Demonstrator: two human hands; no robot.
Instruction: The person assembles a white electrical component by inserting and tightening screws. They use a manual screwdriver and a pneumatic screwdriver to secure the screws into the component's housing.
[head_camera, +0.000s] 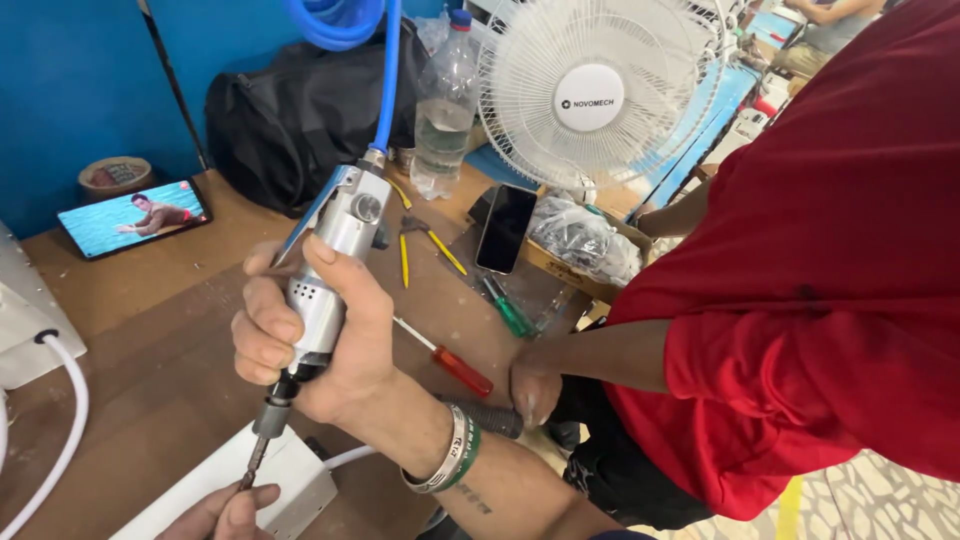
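Observation:
My right hand (325, 345) grips a silver air-powered screwdriver (342, 235), held tilted with its bit (257, 458) pointing down and left. A blue coiled hose (388, 75) runs up from the tool's top. The bit tip meets a white box (292, 478) on the wooden table (150, 330). Only the fingertips of my left hand (225, 512) show at the bottom edge, resting on the box right at the bit tip. Whether they pinch anything is hidden.
A person in a red shirt (830, 300) stands close on the right, one hand (535, 388) on the table edge. Behind the tool lie a red-handled screwdriver (462, 371), green-handled screwdriver (510, 312), yellow-handled pliers (428, 240), dark phone (505, 228), bottle (443, 110), fan (600, 90), black bag (300, 120).

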